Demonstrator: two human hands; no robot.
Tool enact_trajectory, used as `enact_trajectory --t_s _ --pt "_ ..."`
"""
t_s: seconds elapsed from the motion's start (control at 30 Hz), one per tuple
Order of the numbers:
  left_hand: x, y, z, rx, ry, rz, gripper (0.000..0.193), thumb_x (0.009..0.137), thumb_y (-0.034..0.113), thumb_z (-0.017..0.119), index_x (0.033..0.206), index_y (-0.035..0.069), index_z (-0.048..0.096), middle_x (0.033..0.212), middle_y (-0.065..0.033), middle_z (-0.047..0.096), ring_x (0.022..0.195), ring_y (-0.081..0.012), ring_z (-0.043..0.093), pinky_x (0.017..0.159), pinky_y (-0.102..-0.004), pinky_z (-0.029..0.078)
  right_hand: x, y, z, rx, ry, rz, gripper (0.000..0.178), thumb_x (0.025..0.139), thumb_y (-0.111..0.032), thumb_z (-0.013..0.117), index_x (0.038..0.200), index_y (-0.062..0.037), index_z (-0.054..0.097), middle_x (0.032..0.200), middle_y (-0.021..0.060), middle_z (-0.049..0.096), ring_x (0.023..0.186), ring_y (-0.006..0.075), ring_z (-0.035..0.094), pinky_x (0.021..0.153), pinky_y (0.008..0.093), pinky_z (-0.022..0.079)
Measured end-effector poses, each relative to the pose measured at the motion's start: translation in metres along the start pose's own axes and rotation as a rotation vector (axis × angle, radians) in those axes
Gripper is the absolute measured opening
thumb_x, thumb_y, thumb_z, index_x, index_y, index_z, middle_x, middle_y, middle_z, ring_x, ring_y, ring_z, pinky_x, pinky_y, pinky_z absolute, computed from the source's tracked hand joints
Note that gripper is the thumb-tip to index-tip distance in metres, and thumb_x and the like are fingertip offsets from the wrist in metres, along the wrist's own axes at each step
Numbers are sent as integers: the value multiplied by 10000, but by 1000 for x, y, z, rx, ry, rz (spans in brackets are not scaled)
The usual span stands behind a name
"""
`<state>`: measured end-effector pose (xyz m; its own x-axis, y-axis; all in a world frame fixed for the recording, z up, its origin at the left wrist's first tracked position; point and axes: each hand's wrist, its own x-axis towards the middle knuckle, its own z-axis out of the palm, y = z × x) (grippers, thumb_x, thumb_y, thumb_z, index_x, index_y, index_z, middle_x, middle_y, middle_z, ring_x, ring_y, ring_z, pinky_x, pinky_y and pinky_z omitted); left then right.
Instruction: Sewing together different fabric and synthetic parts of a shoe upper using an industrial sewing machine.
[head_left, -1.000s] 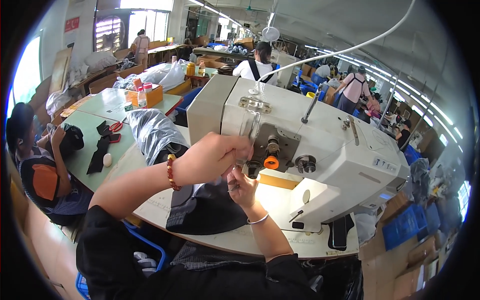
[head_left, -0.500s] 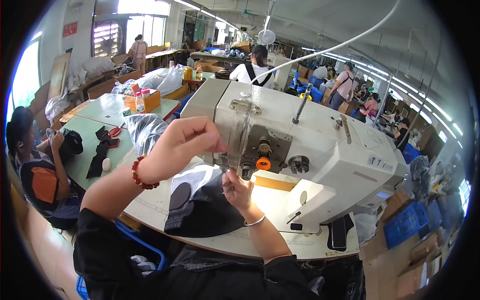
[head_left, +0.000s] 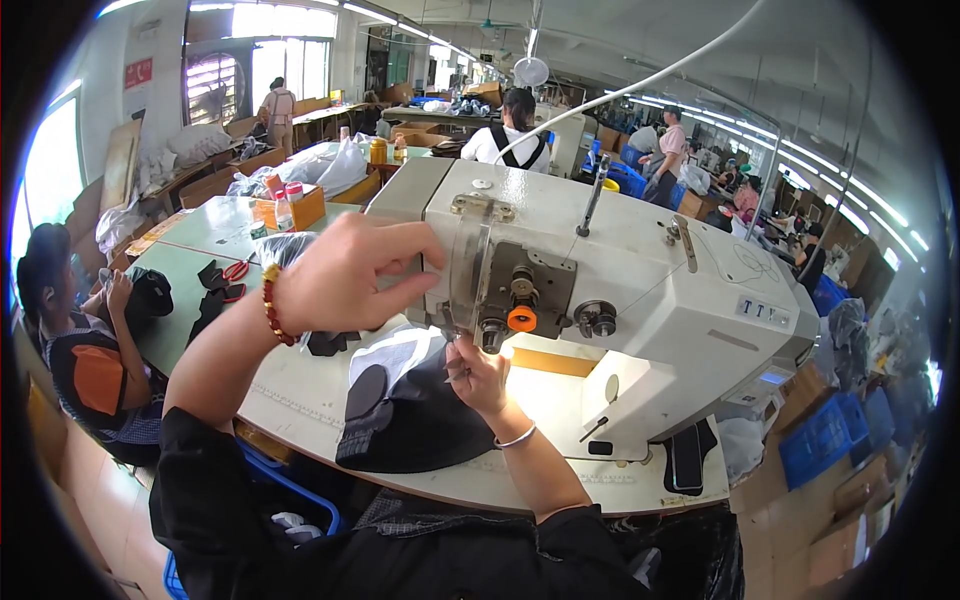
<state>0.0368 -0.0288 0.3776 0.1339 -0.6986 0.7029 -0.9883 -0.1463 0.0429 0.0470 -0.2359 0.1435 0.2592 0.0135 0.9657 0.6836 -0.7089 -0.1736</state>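
Note:
A large white sewing machine point(head_left: 640, 270) stands in front of me. My left hand point(head_left: 355, 268) is raised at the left end of its head, fingers bent, with a gap between thumb and forefinger; nothing visible lies in it. Under the head, by the needle area, my right hand point(head_left: 480, 375) is closed with its fingertips pointing up. A small grey metal tool point(head_left: 456, 372) pokes out of its fingers; its kind is unclear. Black and white fabric pieces point(head_left: 410, 420) lie on the machine table, left of my right wrist. Any thread at my fingertips is too fine to see.
A phone point(head_left: 686, 462) lies at the table's right. On the green table point(head_left: 190, 235) at left are red-handled scissors point(head_left: 236, 270) and bottles. A co-worker point(head_left: 85, 350) sits there holding dark fabric. Blue crates point(head_left: 820, 440) stand on the floor at right.
My left hand has drawn back slightly up and left from the machine's front, and its thumb and forefinger are further apart. My right hand stays under the head.

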Motion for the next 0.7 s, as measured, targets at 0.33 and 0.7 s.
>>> enact_trajectory --t_s 0.33,0.7 --pt "-6 1 9 153 162 25 225 755 -43 715 951 61 678 747 -54 625 631 -180 638 559 -306 485 11 -20 -11 -107 -129 110 158 797 -117 667 955 -107 658 588 22 634 508 232 640 478 316 475" --pt "-15 -2 54 222 495 91 436 695 39 767 1105 96 632 742 20 642 724 -187 574 696 -338 456 28 -50 -38 -439 -624 285 120 798 -186 651 771 -76 687 687 115 659 656 327 668 591 429 521"
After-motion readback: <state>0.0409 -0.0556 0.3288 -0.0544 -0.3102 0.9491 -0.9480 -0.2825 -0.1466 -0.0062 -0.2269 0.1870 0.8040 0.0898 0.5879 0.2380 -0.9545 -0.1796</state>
